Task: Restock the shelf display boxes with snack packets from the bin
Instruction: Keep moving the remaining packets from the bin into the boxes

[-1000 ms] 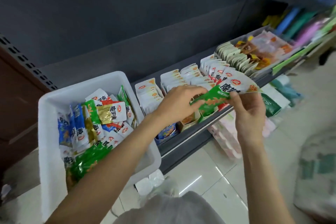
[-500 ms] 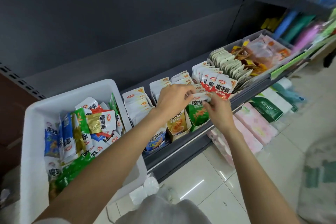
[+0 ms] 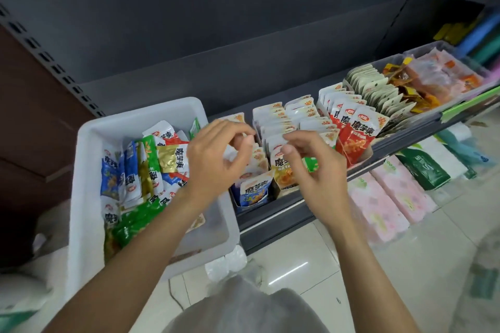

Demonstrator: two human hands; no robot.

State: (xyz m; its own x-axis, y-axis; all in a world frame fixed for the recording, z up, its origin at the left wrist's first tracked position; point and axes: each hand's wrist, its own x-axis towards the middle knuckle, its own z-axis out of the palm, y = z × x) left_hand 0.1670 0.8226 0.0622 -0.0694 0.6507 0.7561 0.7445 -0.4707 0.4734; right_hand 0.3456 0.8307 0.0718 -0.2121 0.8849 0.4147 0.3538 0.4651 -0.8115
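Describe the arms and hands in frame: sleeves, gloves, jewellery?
Both forearms are bare up to the bottom edge of the frame, with no sleeve showing. The left hand and right hand wear no gloves. No ring, watch or band shows on the fingers or wrists. Nails look short and unpainted.

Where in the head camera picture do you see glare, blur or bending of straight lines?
Head view: a bright glare streak lies on the floor tiles; the shelf edge bows from wide-angle distortion; the right border, near the green strip, is smeared; print on the red packets reads sharp.
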